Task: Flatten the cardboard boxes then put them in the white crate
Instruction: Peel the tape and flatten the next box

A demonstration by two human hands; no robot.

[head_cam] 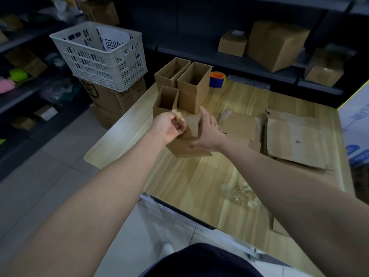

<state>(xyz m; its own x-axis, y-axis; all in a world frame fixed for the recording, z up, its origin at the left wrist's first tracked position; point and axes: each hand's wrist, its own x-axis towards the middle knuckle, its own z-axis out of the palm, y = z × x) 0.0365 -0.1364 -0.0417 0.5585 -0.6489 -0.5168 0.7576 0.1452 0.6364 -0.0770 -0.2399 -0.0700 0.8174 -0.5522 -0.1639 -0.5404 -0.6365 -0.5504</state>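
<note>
Peeling at something pale and crumpled, likely tape, the left hand (pixel 169 126) is pinched shut on the scrap above a small brown box (pixel 188 140) near the left edge of the table (pixel 189 188). The right hand (pixel 207 130) presses against the box's right side, fingers spread, steadying it without closing around it. That box sits tilted, partly collapsed, its cardboard plain and unmarked.

Closer to the person, a heap of clear crumpled tape (pixel 239 193) lies on the table. To the right, flattened boxes (pixel 295 140) lie stacked, not yet in the crate.

A hard tug on the scrap could, I think, tear the thin cardboard or shove the box left off the table edge; it could also knock the three upright open boxes (pixel 187 86) standing just behind it.

Further back, beside the table's far left corner, the white crate (pixel 99 56) rests on large cartons, holding a printed sheet and no cardboard that I can see.
</note>
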